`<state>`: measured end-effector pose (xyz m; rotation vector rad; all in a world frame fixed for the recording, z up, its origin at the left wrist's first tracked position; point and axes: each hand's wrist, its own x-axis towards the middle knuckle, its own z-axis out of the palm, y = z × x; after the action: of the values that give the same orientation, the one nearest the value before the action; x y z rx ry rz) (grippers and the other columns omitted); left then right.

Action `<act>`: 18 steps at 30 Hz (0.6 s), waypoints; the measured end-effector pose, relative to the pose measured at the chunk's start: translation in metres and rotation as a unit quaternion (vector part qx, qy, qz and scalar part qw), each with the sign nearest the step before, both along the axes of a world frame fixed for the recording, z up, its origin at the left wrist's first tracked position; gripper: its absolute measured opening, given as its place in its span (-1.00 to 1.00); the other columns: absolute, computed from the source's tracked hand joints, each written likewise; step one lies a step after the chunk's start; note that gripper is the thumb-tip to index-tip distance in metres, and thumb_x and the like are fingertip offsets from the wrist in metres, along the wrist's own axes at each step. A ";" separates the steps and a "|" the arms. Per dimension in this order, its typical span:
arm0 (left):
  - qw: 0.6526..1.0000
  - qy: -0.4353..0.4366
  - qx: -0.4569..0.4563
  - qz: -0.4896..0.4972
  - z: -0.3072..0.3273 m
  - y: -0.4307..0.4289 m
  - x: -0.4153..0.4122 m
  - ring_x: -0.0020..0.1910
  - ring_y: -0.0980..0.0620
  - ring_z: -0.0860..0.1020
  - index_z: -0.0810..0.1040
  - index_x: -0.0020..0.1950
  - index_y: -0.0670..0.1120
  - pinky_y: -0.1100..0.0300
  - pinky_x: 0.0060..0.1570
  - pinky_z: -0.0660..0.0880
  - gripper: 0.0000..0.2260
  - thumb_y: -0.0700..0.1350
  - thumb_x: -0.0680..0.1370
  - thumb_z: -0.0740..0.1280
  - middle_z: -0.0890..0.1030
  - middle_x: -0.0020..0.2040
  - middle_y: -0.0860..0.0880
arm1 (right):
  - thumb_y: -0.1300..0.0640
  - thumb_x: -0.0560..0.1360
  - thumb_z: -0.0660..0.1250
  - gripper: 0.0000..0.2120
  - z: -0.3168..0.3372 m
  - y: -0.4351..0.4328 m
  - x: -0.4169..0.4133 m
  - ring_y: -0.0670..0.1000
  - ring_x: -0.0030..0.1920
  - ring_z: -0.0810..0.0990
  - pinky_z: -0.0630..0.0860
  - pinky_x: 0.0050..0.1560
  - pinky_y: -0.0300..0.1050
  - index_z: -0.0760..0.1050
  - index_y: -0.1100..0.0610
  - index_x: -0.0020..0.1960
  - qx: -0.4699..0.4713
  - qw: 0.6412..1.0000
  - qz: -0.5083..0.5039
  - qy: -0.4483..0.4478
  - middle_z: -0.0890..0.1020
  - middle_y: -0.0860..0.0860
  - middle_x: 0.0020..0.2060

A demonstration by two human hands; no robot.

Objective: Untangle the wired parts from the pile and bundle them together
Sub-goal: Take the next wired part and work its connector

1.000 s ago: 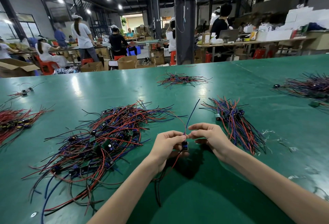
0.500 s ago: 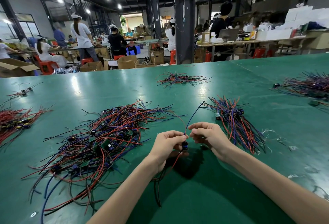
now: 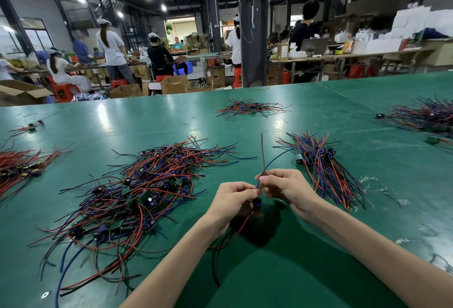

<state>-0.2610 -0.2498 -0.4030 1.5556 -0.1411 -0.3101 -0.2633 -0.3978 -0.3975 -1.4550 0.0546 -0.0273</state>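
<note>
Left hand grips wired part; right hand pinches its wires. Tangled pile at nine o'clock, bundle at two.

Two bare arms reach in from near edge, converging at centre. First, left forearm rises from bottom, angled rightward. Opposite, right forearm enters from lower right, angled leftward. At meeting point, left hand shows its back, fingers curled under, fingertips and thumb pinching wired part. Just beside it and slightly higher, right hand curls fingers, thumb and forefinger pinching wires of same part. Fingertips of both hands nearly touch.
</note>
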 end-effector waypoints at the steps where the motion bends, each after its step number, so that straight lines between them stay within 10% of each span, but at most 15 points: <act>1: 1.000 0.001 0.001 -0.002 0.001 0.000 0.000 -0.31 -0.08 0.45 0.62 -0.22 -0.19 -0.21 0.00 0.52 -0.87 -0.32 0.50 0.34 0.53 -0.23 -0.23 | 0.36 0.46 0.34 -0.89 0.000 0.000 0.001 -0.12 -0.50 0.48 0.47 -0.40 -0.32 0.61 0.25 -0.20 0.011 1.000 -0.003 0.003 0.59 0.03 -0.45; 6: 0.997 0.043 -0.041 -0.040 0.005 0.001 -0.005 -0.47 0.05 0.49 0.62 -0.18 -0.27 0.13 -0.37 0.60 -0.90 -0.33 0.51 0.34 0.55 -0.40 -0.14 | 0.37 0.47 0.33 -0.87 0.002 -0.005 0.005 -0.13 -0.53 0.47 0.48 -0.45 -0.31 0.61 0.27 -0.22 0.031 0.999 -0.026 0.007 0.58 0.01 -0.48; 18: 0.990 0.064 -0.019 -0.121 0.003 0.001 -0.005 -0.32 -0.03 0.50 0.65 -0.23 -0.23 0.16 -0.34 0.59 -0.85 -0.30 0.52 0.34 0.55 -0.28 -0.18 | 0.36 0.52 0.27 -0.82 0.010 -0.033 0.020 -0.08 -0.51 0.43 0.46 -0.51 -0.27 0.56 0.31 -0.22 0.092 0.988 -0.122 0.009 0.54 0.09 -0.43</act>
<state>-0.2660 -0.2486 -0.4000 1.4768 -0.2344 -0.5942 -0.2429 -0.4312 -0.3880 -1.2579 0.2453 -0.2044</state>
